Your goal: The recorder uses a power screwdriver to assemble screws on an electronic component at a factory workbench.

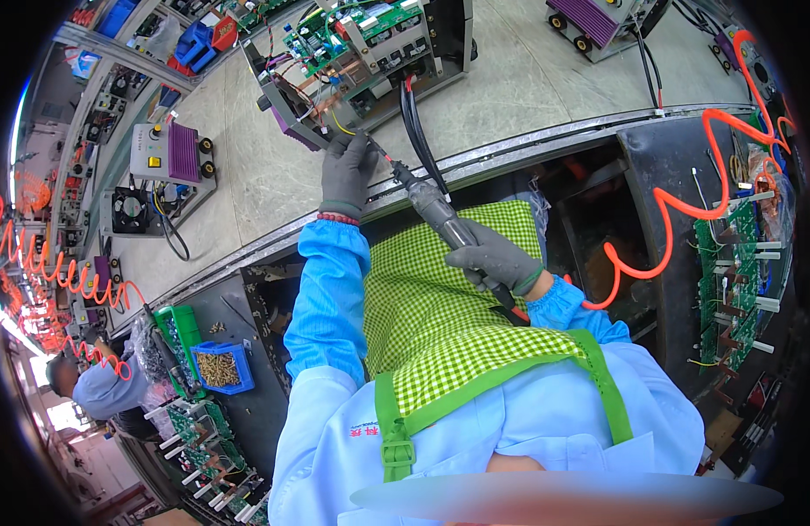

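My right hand (492, 256), in a grey glove, is wrapped round a dark pneumatic screwdriver (435, 210). The tool slants up and left, its bit pointing at my left hand (348, 171). That hand, also gloved, has its fingers pinched together by the bit's tip; whatever they hold is hidden. Just beyond stands an open-cased electrical unit (370, 66) with green circuit boards, loose wires and a grey end panel (286, 96). A yellow wire (342, 123) runs from the unit down to my left fingertips. Thick black cables (415, 131) hang from the unit's near side.
A red coiled air hose (663, 206) loops at the right. Finished-looking purple and grey units stand on the bench, one at left (164, 162), one at far right (593, 26). A blue bin of brass-coloured fasteners (219, 370) sits lower left, near circuit boards (203, 443). Another person (111, 386) is at far left.
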Available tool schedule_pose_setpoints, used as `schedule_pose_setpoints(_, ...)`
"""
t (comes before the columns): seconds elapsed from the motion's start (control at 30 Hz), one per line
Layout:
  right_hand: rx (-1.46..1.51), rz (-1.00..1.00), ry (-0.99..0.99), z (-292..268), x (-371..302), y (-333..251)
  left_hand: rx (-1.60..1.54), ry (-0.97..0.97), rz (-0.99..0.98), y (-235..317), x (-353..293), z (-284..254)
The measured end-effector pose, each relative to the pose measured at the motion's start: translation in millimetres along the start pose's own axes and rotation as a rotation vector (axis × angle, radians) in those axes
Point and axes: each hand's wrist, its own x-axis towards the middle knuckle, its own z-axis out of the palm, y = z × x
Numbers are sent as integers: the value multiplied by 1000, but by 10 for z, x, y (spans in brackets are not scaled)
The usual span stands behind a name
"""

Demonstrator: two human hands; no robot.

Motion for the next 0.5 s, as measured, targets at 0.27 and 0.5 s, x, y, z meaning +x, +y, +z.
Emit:
schedule_pose_setpoints(0.27,69,-70,11,210,384,149,1198,358,706,-55,6,13)
schedule_pose_setpoints(0.5,29,-64,32,268,520,208,1361,472,733,-103,1,145)
